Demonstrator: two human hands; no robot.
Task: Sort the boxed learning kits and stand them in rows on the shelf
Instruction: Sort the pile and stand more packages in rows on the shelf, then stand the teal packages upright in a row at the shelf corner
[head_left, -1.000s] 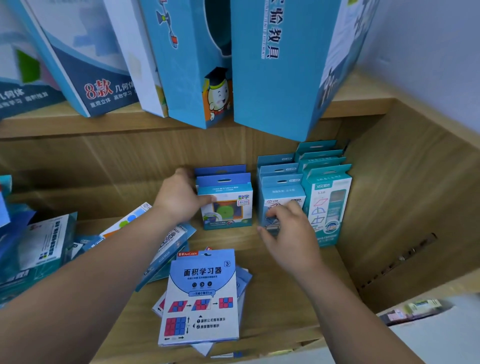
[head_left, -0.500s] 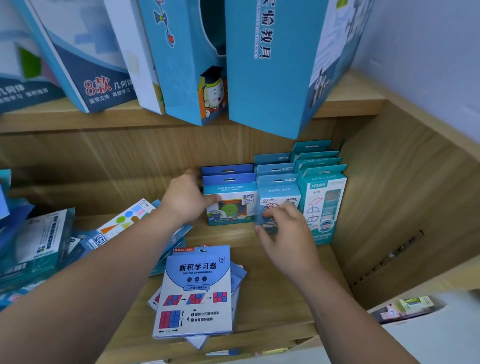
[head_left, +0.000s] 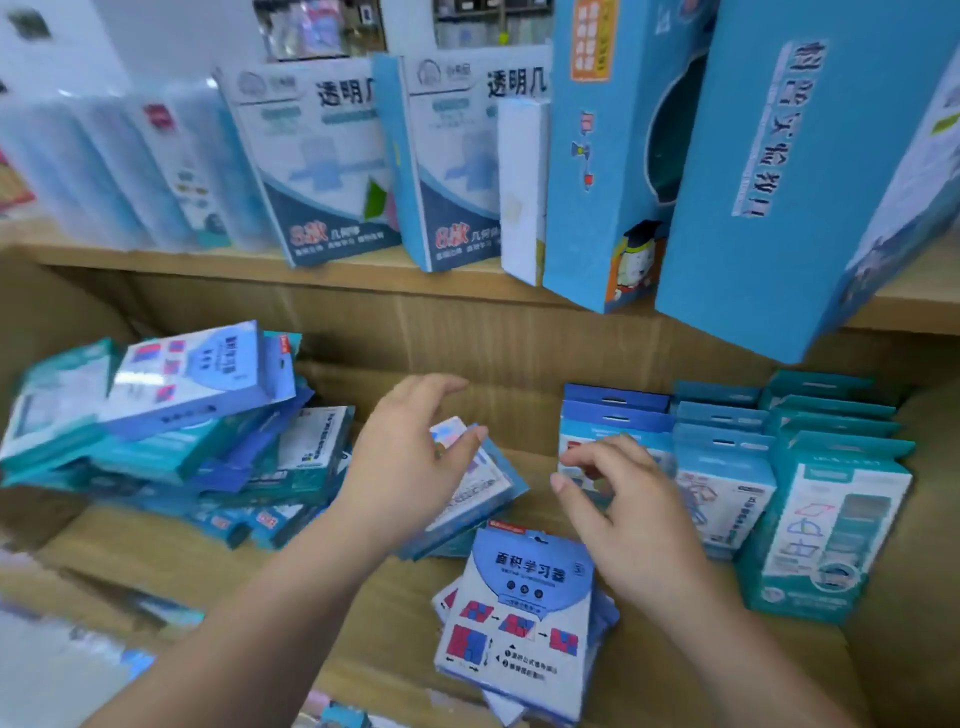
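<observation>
Three rows of small boxed kits stand at the right of the lower shelf: a dark blue row (head_left: 615, 418), a teal row (head_left: 722, 467) and a taller teal row (head_left: 836, 525). My right hand (head_left: 631, 514) hovers just in front of the dark blue row with loosely curled fingers and holds nothing. My left hand (head_left: 410, 462) is spread above a flat, tilted kit (head_left: 485, 491); its thumb tip is at the kit's top edge. A white and blue kit (head_left: 519, 618) tops a small flat stack near the front edge.
A messy pile of kits (head_left: 176, 415) lies at the left of the lower shelf (head_left: 363, 587). Large blue boxes (head_left: 779, 182) on the upper shelf overhang the standing rows. The wooden side wall closes the shelf at the right.
Both hands have come off the standing kits; the left one moved left over the tilted kit. The view has swung left and now shows the pile.
</observation>
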